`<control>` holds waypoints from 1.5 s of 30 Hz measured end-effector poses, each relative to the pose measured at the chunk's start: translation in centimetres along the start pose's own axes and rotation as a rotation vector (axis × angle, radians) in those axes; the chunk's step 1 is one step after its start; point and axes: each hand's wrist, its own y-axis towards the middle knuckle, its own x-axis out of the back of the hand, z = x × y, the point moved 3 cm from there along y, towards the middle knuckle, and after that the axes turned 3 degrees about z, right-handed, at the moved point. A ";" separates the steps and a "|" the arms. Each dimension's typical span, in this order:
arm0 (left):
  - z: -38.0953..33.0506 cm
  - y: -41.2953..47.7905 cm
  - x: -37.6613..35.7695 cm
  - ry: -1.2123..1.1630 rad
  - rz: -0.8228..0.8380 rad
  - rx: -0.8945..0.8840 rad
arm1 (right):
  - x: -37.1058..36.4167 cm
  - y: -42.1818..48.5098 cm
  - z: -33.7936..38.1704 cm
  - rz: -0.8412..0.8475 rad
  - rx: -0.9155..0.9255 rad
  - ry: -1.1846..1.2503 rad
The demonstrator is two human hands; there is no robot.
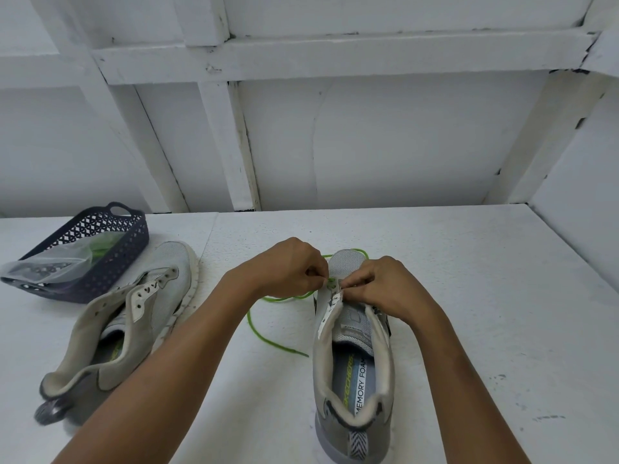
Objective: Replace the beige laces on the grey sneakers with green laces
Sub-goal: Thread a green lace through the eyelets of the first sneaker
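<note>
White table (469, 296) (wall (402, 145) too), left hand (284, 266) pinching green lace (284, 299), right hand (385, 286) gripping sneaker (346, 266)

The right hand (385, 286) covered the near shoe's (351, 363) right eyelets, and the curled fingers of the left hand (288, 266) hid just where they pinched the lace (284, 299). That shoe's heel ran off the bottom edge. In the basket (117, 262), a cloudy bag (43, 266) veiled something green, perhaps laces.
</note>
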 end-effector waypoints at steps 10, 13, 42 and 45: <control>-0.9 0.7 0.0 0.133 0.063 0.010 | -0.4 -0.2 0.0 -0.036 -0.008 0.031; -1.3 1.1 -0.2 0.130 0.109 0.014 | -0.5 -0.4 0.1 -0.030 -0.004 0.001; 6.3 -0.8 4.5 -0.193 -0.541 0.392 | 2.8 -1.3 -4.1 -0.143 -0.165 1.013; 6.9 -1.2 5.1 -0.304 -0.710 0.495 | 3.0 -1.8 -3.1 0.008 -0.063 0.472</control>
